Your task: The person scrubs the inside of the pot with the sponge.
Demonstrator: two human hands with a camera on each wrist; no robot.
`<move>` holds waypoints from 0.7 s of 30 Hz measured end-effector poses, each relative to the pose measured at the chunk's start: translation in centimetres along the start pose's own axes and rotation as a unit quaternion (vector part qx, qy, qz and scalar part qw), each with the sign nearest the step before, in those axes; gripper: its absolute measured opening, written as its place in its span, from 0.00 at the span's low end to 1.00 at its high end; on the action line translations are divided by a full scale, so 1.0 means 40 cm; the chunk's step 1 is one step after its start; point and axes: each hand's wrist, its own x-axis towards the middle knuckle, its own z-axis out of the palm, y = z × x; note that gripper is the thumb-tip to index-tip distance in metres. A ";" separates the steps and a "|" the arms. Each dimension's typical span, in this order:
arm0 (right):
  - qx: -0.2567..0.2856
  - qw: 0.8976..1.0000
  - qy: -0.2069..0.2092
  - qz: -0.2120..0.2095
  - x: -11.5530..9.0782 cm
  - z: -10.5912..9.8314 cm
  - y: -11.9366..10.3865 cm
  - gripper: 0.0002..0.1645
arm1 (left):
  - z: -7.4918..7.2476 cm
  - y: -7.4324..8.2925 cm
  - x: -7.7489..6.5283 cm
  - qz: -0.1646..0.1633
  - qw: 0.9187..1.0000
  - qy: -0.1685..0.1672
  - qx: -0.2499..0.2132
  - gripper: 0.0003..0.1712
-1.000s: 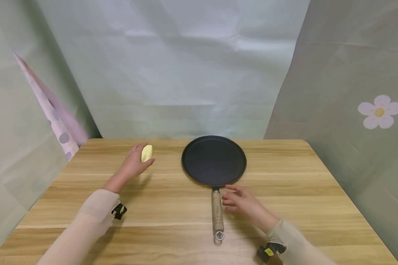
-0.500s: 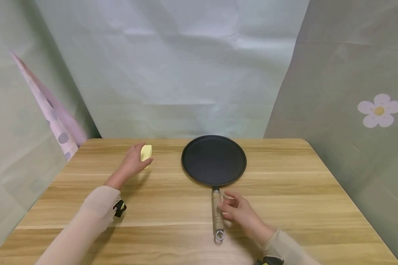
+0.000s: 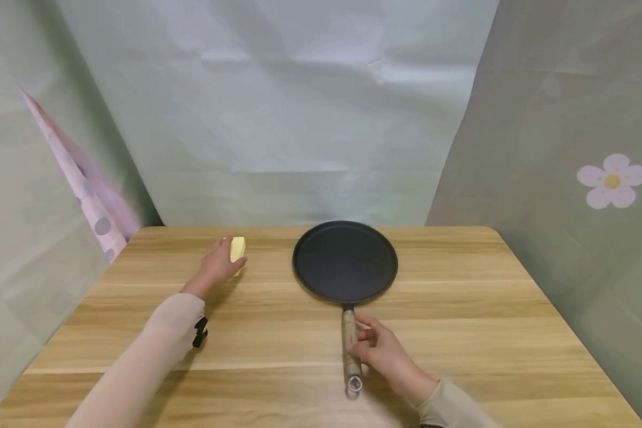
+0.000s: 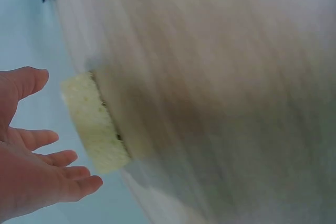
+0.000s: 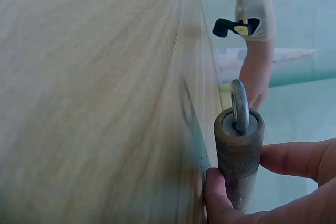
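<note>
A yellow sponge (image 3: 238, 248) stands on the left side of the wooden table, near the back edge. My left hand (image 3: 217, 263) is right beside it; in the left wrist view its fingers (image 4: 62, 158) are spread, with a gap between them and the sponge. A round, flat black pan (image 3: 345, 261) lies right of the sponge, its wooden handle (image 5: 240, 153) pointing towards me. My right hand (image 3: 385, 352) holds that handle from the right: the thumb touches one side and a fingertip (image 5: 214, 184) reaches around to the other, low over the table.
The wooden table (image 3: 460, 333) has its back edge close against a pale green cloth backdrop (image 3: 321, 107). Cloth also hangs on both sides, with a flower print (image 3: 612, 181) on the right. A metal ring (image 3: 355, 384) hangs from the handle's end.
My right hand has moved in from beside the handle and taken hold of it. The left hand has come down slightly by the sponge. The pan stays in place.
</note>
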 end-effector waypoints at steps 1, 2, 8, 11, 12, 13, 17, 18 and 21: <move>-0.002 1.000 -0.002 -0.002 0.000 0.000 0.001 0.41 | 0.002 -0.003 0.001 -0.002 1.000 -0.002 0.003 0.41; -0.003 1.000 -0.004 -0.002 0.000 -0.001 0.001 0.41 | 0.004 -0.006 0.002 -0.002 1.000 -0.003 0.010 0.41; -0.009 1.000 -0.012 -0.006 0.002 -0.006 0.005 0.41 | 0.014 -0.017 0.002 0.008 1.000 -0.007 0.027 0.39; -0.008 1.000 -0.014 -0.006 0.001 -0.006 0.006 0.41 | 0.019 -0.020 0.001 0.015 0.999 -0.012 0.030 0.38; -0.008 1.000 -0.014 -0.006 0.001 -0.005 0.006 0.41 | 0.020 -0.020 0.001 0.016 0.999 -0.015 0.030 0.38; -0.009 1.000 -0.015 -0.006 0.001 -0.005 0.006 0.41 | 0.022 -0.021 0.001 0.017 0.999 -0.018 0.031 0.38; -0.009 1.000 -0.018 -0.006 0.002 -0.005 0.007 0.41 | 0.028 -0.026 0.006 0.017 0.999 -0.025 0.036 0.38; -0.008 1.000 -0.019 -0.007 0.003 -0.005 0.007 0.41 | 0.029 -0.026 0.007 0.016 0.999 -0.026 0.037 0.38; -0.007 1.000 -0.018 -0.007 0.005 -0.005 0.007 0.41 | 0.030 -0.027 0.010 0.011 0.999 -0.031 0.041 0.38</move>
